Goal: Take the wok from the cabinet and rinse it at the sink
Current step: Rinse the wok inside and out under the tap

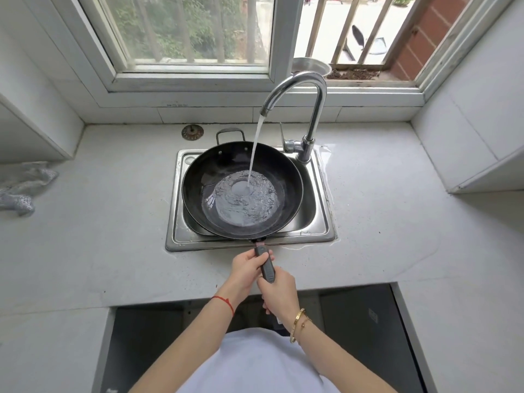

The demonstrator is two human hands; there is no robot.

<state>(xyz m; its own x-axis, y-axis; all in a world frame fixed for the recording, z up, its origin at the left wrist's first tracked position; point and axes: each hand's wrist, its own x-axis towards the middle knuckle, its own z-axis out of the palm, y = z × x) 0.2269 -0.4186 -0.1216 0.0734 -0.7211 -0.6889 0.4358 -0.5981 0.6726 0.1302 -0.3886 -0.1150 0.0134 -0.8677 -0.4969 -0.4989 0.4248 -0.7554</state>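
A black wok lies across the steel sink, nearly filling the basin. Its small loop handle points toward the window. Water runs from the chrome faucet into the wok and pools foaming at its bottom. The wok's long dark handle sticks out over the counter toward me. My left hand grips the handle close to the sink rim. Just behind it, my right hand is closed around the handle's end.
A round sink strainer lies on the white counter behind the sink. A grey cloth is crumpled at the far left. A metal bowl sits on the sill of the open window. Dark cabinet openings lie below the counter.
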